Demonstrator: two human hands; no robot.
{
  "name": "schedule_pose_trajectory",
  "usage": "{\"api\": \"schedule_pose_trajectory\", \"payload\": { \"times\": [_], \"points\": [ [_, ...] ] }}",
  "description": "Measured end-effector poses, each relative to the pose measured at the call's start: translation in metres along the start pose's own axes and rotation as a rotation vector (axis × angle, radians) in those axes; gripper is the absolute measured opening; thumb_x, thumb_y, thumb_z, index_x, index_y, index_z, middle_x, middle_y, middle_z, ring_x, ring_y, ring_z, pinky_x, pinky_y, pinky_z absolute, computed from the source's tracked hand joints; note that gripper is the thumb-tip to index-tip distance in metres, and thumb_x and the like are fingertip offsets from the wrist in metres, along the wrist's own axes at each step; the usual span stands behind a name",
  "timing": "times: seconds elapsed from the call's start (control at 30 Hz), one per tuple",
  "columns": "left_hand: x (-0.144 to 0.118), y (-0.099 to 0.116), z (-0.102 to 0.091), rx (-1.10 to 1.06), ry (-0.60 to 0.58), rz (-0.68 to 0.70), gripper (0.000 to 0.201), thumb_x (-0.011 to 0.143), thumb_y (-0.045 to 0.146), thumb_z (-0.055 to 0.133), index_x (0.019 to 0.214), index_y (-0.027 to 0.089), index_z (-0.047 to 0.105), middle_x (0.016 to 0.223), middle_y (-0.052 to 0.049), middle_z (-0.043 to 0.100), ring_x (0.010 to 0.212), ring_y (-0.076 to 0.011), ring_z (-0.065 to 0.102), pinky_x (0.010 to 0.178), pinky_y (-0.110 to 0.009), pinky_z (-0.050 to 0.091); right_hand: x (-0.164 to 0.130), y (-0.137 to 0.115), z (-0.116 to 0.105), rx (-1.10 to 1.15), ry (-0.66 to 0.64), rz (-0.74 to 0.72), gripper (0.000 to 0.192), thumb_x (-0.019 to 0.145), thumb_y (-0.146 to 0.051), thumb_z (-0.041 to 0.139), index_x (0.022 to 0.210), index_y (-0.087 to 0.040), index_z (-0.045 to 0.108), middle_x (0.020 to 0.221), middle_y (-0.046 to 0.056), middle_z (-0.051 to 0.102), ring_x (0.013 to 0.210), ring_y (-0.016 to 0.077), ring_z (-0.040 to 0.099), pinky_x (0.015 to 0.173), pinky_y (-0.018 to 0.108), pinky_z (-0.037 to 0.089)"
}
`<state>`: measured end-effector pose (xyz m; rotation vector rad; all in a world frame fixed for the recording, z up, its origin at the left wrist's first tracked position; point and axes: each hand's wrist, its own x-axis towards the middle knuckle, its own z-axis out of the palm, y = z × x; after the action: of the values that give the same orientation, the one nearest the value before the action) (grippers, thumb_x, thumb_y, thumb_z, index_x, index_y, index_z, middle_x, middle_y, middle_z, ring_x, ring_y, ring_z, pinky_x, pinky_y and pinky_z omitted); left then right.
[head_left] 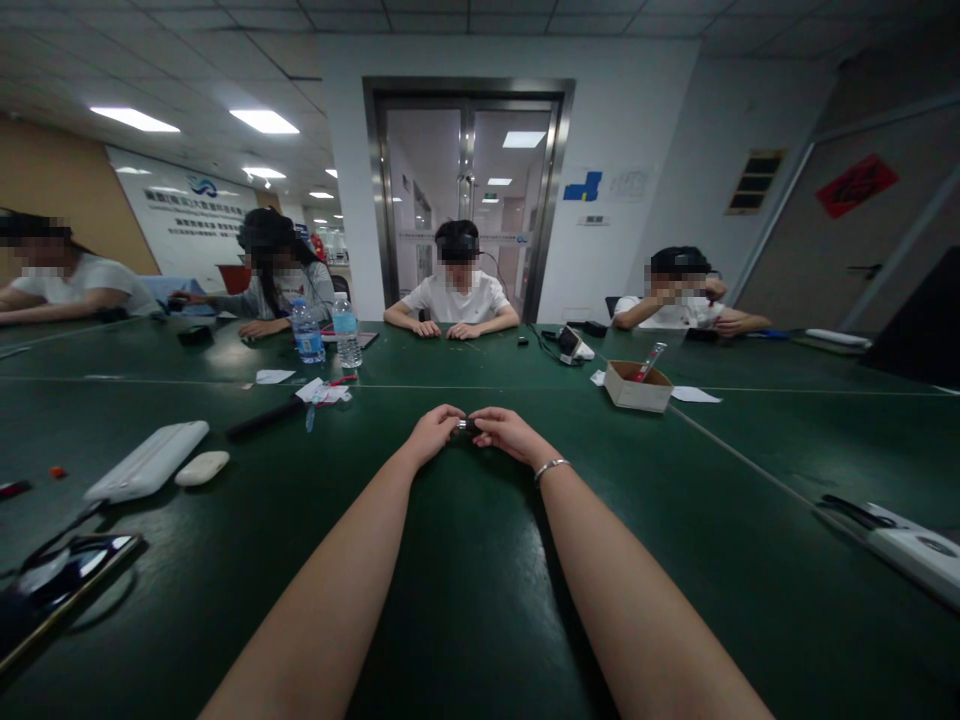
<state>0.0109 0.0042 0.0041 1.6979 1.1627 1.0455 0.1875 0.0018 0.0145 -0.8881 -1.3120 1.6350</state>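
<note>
My left hand [433, 432] and my right hand [504, 431] meet at the middle of the dark green table [480, 600], both forearms stretched out flat along its surface. Between the fingertips of the two hands I pinch a small dark object with a pale metallic glint [466, 425]; it is too small to identify. Both hands are curled closed on it, left from one side, right from the other, just above or on the tabletop; which of the two I cannot tell. A thin silver bangle [551, 466] sits on my right wrist.

To my left on the table lie a long white rounded case [147, 461] and, just beside it, a small white oval pebble-shaped item [201, 467]. At the near left edge lies a glossy dark phone with a cable [64, 573]. Further out stand two clear plastic water bottles [326, 333], close together. To my right, beyond my hands, sits an open brown cardboard box [637, 386] with a red-tipped tool leaning out of it. A white flat device [911, 545] lies at the near right edge.

Four other people sit along the far side of the table, well apart from my hands, each with their own hands on the tabletop.
</note>
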Motion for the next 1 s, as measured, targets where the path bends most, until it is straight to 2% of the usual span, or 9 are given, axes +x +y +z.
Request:
{"api": "schedule_pose_trajectory", "payload": {
  "times": [0.17, 0.27, 0.83, 1.0],
  "points": [
    [0.0013, -0.0010, 0.0009, 0.004, -0.011, 0.018, 0.031, 0.081, 0.036, 0.040, 0.094, 0.014, 0.059, 0.059, 0.002, 0.050, 0.049, -0.0082, 0.043, 0.047, -0.019, 0.033, 0.0001, 0.0001, -0.0004, 0.011, 0.006, 0.008, 0.015, 0.081, 0.001, 0.051, 0.091, -0.007, 0.058, 0.070, 0.006, 0.064, 0.053, 0.0099, 0.062, 0.051, 0.016, 0.053],
    [0.0013, -0.0011, 0.0008, -0.004, 0.001, 0.006, 0.027, 0.078, 0.032, 0.045, 0.094, 0.014, 0.058, 0.062, 0.002, 0.052, 0.050, -0.0080, 0.044, 0.048, -0.019, 0.034, 0.0006, 0.0010, -0.0014, 0.014, 0.002, 0.004, 0.014, 0.081, 0.000, 0.052, 0.090, -0.008, 0.059, 0.072, 0.007, 0.064, 0.053, 0.0099, 0.062, 0.051, 0.016, 0.053],
    [0.0002, -0.0006, 0.0000, 0.009, -0.017, 0.043, 0.034, 0.080, 0.039, 0.043, 0.094, 0.014, 0.060, 0.061, 0.001, 0.053, 0.053, -0.0096, 0.045, 0.051, -0.021, 0.035, 0.0016, 0.0022, -0.0020, 0.008, -0.011, -0.006, 0.015, 0.080, 0.000, 0.052, 0.091, -0.008, 0.059, 0.071, 0.007, 0.064, 0.054, 0.0103, 0.063, 0.052, 0.017, 0.053],
    [0.0004, -0.0002, -0.0001, 0.014, -0.010, 0.038, 0.031, 0.078, 0.036, 0.047, 0.096, 0.014, 0.059, 0.062, 0.001, 0.053, 0.053, -0.0095, 0.046, 0.053, -0.021, 0.036, 0.0029, 0.0032, -0.0029, 0.006, -0.012, -0.006, 0.014, 0.080, 0.000, 0.053, 0.090, -0.008, 0.059, 0.070, 0.007, 0.064, 0.054, 0.0103, 0.063, 0.052, 0.017, 0.053]
  ]
}}
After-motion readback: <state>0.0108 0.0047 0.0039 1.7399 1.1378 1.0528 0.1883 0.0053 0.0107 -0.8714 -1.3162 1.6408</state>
